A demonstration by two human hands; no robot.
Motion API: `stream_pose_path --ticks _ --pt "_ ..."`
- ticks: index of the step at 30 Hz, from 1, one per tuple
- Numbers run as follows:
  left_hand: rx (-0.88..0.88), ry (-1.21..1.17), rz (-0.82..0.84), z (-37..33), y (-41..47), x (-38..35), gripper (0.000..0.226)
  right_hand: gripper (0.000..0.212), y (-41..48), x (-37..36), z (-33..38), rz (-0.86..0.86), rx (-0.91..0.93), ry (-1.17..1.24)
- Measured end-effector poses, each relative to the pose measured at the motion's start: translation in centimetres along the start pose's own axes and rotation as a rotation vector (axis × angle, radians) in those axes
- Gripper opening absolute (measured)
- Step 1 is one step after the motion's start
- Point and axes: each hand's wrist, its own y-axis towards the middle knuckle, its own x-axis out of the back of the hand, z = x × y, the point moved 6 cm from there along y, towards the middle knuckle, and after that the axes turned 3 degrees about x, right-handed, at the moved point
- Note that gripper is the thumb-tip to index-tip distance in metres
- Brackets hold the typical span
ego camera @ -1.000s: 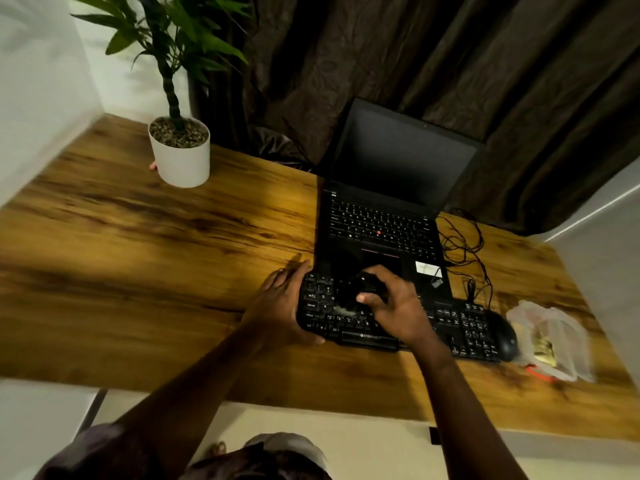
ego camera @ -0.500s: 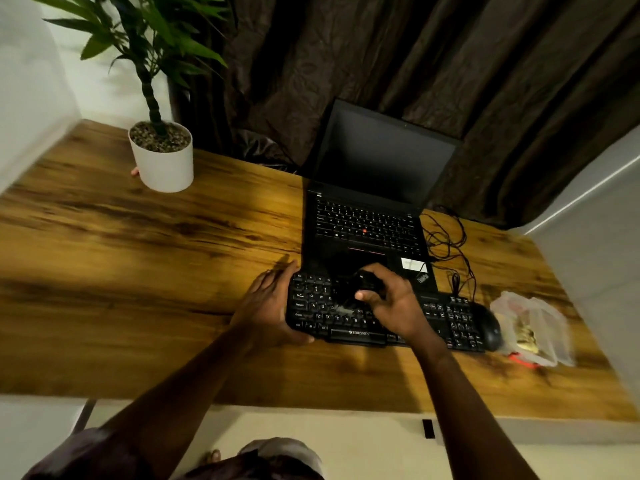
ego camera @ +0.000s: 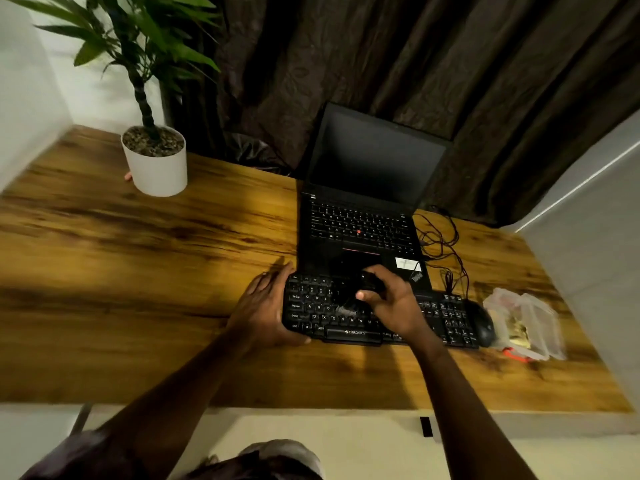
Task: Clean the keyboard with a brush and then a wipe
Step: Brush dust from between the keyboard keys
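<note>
Brush step in hand. The keyboard (ego camera: 318,306) lies on the desk (ego camera: 138,271), just in front of the laptop (ego camera: 360,230). The left hand (ego camera: 266,310) grips its left end, thumb on the near edge, steadying it. The right hand (ego camera: 391,299) is curled round a dark brush (ego camera: 367,282), bristles down on the mid-left letter keys.

Next, as I read it: sweep rightward row by row toward the numpad with light pressure, bracing with the left hand so the board doesn't slide into the laptop.

No wipe visible for certain. The bag (ego camera: 523,323) beyond the mouse (ego camera: 483,323) may hold it, can't tell.
</note>
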Motion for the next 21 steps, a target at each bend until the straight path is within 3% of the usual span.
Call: stream_pose_path --ticks 8,14,18,21 --pt "0.004 0.0 0.013 -0.1 -0.1 0.0 0.147 0.034 -1.2 3.2 -3.5 0.031 -0.118 -0.062" --pt "0.002 -0.005 0.027 0.2 0.1 -0.3 0.149 0.031 -0.2 0.0 -0.2 0.037 0.0 0.011" --pt "-0.004 0.001 0.022 0.3 0.2 -0.3 0.147 0.024 -0.8 1.2 -1.4 0.024 -0.025 0.01" --pt "-0.027 0.01 0.016 0.1 0.1 -0.2 0.147 0.036 -1.7 3.1 -2.4 0.006 -0.047 -0.049"
